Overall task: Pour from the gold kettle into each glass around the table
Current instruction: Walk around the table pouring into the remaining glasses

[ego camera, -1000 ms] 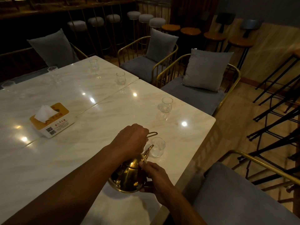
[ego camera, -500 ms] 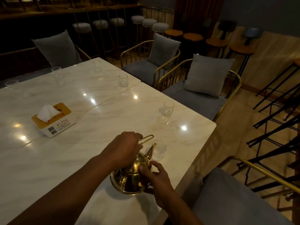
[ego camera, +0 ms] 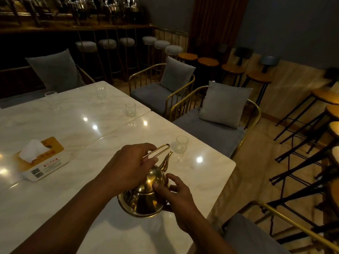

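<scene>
The gold kettle (ego camera: 145, 197) hangs just above the near corner of the white marble table (ego camera: 102, 162), its spout pointing up and away. My left hand (ego camera: 128, 167) grips its thin wire handle from above. At the kettle's right side is my right hand (ego camera: 177, 192), thumb on the body and lower fingers curled under it. An empty glass (ego camera: 182, 146) stands just beyond the spout. A second glass (ego camera: 130, 109) sits past the table joint, and two more glasses (ego camera: 101, 92) (ego camera: 50, 96) stand farther back. Any glass right behind the kettle is hidden.
A tissue box (ego camera: 43, 162) lies on the table at left. Gold-framed grey armchairs (ego camera: 216, 125) with cushions line the right side, and another chair (ego camera: 256, 235) is at the near right corner. Bar stools (ego camera: 311, 125) crowd the right.
The kettle has tipped back from its pouring tilt and its handle has risen. The glass by the spout has gone out of sight behind the kettle and my right hand.
</scene>
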Demonstrator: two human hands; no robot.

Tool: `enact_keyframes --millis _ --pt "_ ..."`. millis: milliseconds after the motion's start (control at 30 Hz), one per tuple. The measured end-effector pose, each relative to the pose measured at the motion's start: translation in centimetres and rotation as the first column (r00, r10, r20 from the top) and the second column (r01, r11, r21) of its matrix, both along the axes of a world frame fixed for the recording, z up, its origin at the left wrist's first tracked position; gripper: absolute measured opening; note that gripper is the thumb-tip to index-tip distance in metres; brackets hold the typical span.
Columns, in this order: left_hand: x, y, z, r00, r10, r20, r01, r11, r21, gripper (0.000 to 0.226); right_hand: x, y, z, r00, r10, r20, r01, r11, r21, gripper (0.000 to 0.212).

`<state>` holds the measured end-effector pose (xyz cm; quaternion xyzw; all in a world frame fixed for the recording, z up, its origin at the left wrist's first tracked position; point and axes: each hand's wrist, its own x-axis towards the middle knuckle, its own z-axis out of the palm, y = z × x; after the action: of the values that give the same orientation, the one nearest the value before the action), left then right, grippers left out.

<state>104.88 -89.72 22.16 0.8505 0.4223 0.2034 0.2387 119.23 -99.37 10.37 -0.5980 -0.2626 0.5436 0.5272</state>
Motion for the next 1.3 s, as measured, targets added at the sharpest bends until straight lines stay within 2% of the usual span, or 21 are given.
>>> enact_keyframes --millis 133,233,333,467,633,833,967,1100,1233,1300 --pt "2.4 3.1 0.8 0.999 0.019 -0.046 -0.017 0.999 0.047 0.045 3.2 3.7 0.8 0.999 -0.014 0.032 0.012 0.999 0.047 0.091" --pt "5.3 5.3 0.8 0.996 0.008 -0.084 -0.007 1.000 0.020 0.042 6.0 6.6 -0.2 1.000 -0.012 0.029 0.011 0.999 0.047 0.087" --pt "8.1 7.9 0.2 0.991 0.031 -0.129 -0.040 0.997 -0.066 0.049 8.8 9.8 -2.0 1.000 0.007 0.013 -0.007 1.000 0.023 0.085" --pt "11.1 11.3 -0.7 0.974 -0.009 -0.225 -0.057 0.956 -0.286 0.074 12.5 13.5 -4.7 0.999 0.049 -0.007 -0.049 0.999 -0.008 0.083" --pt "14.1 13.7 -2.3 0.953 -0.014 -0.301 -0.082 0.949 -0.305 0.075 15.6 15.8 -7.0 0.996 0.091 0.007 -0.091 0.994 -0.060 0.094" --pt "15.8 13.9 -5.0 0.965 0.082 -0.249 -0.145 0.958 -0.247 0.064 18.3 17.0 -7.9 0.987 0.158 0.014 -0.154 0.977 -0.149 0.098" --pt "16.5 12.8 -6.9 0.957 0.258 -0.133 -0.282 0.933 -0.224 0.046 19.3 17.0 -8.0 0.984 0.177 -0.027 -0.179 0.969 -0.172 0.093" --pt "17.0 11.9 -7.8 0.946 0.322 -0.038 -0.323 0.923 -0.210 0.039 19.6 17.1 -7.9 0.984 0.176 0.019 -0.169 0.965 -0.201 0.101" --pt "18.0 12.1 -8.0 0.936 0.352 -0.014 -0.347 0.913 -0.216 0.039 20.7 17.7 -7.6 0.980 0.197 -0.036 -0.200 0.956 -0.214 0.075" --pt "18.2 12.1 -7.9 0.936 0.352 -0.031 -0.349 0.909 -0.225 0.039 20.9 17.6 -7.8 0.973 0.210 -0.095 -0.227 0.942 -0.245 0.074"
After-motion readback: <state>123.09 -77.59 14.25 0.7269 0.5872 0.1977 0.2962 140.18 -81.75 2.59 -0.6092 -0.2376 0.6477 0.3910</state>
